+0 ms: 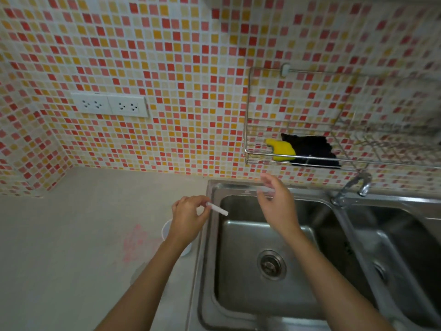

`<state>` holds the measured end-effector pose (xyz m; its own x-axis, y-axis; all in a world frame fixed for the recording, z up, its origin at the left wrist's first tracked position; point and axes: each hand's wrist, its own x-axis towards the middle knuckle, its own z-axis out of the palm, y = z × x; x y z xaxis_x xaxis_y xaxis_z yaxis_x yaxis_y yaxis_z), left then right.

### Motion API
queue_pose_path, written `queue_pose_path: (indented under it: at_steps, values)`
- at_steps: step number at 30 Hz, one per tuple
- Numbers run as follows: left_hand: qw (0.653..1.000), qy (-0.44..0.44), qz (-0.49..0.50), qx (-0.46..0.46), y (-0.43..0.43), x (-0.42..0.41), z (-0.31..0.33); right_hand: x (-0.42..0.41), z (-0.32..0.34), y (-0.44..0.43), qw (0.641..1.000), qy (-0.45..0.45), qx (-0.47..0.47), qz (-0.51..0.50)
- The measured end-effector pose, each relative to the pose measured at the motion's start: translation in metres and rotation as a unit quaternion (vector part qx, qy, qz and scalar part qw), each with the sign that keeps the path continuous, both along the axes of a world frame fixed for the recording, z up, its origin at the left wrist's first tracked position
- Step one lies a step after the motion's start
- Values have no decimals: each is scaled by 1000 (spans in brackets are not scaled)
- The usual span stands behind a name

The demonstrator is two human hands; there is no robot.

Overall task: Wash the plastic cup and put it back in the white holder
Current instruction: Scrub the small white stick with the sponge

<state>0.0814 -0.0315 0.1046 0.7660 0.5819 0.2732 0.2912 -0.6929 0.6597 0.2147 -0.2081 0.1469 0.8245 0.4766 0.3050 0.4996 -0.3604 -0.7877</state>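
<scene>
My right hand (279,206) is raised over the back left corner of the left sink basin (248,295). Its thumb and fingers curl round a clear plastic cup (264,189), which shows only as a faint blurred rim. My left hand (188,218) hovers over the counter at the sink's left edge and pinches a short white stick (217,209) that points out over the basin. A round white holder (166,231) stands on the counter under my left wrist, mostly hidden by the arm.
A double steel sink fills the lower right, with the tap (358,185) on the divider behind it. A wire wall rack (248,154) above holds a yellow sponge (281,149) and a black cloth (312,149). Two wall sockets (109,105) sit over the grey counter (71,235).
</scene>
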Motion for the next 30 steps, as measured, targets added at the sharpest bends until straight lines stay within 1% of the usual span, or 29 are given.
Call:
queue_pose_path:
  at_steps: [2, 4, 6, 7, 9, 11, 13, 15, 16, 17, 18, 19, 21, 22, 24, 26, 28, 30]
  values:
    - [1000, -2, -9, -7, -10, 13, 3, 12, 27, -4, 997, -66, 37, -25]
    - [1000, -5, -19, -15, -20, 25, 8, 28, 52, -2, 988, -137, 49, -51]
    - [999, -15, -31, -17, -29, 36, 12, 51, 70, 5, 981, -185, 22, -62]
    - [999, -20, -35, -17, -32, 42, 14, 65, 76, 10, 980, -187, -11, -61]
    - [999, -23, -42, -25, -38, 50, 17, 94, 79, 23, 981, -144, -112, -59]
    - [998, -21, -44, -41, -40, 57, 17, 115, 79, 33, 968, -100, -224, -61]
    - [998, -16, -41, -50, -41, 62, 15, 123, 83, 42, 960, -61, -270, -45]
    - [998, -11, -35, -54, -42, 66, 14, 125, 88, 47, 956, -31, -291, -31]
    - [998, -10, -33, -59, -43, 67, 14, 125, 89, 48, 954, -31, -296, -33]
    - [997, -10, -32, -66, -43, 67, 13, 126, 89, 48, 957, -35, -287, -40]
    - [997, -10, -32, -72, -43, 67, 14, 127, 89, 47, 966, -33, -254, -45]
    - [996, -11, -34, -78, -44, 67, 14, 126, 90, 46, 979, -21, -197, -43]
    - [996, -18, -35, -83, -45, 65, 16, 115, 97, 38, 998, -9, -46, -30]
    - [995, -22, -36, -86, -46, 63, 17, 104, 101, 31, 999, -22, 23, -28]
    - [994, -38, -41, -90, -49, 59, 21, 75, 105, 10, 992, -49, 111, -26]
    - [992, -59, -48, -101, -54, 57, 27, 41, 93, -15, 991, -54, 125, -16]
    - [989, -82, -54, -111, -58, 58, 32, 15, 66, -33, 995, -67, 70, -4]
    - [987, -99, -63, -108, -65, 59, 38, 6, 33, -42, 995, -103, 4, -12]
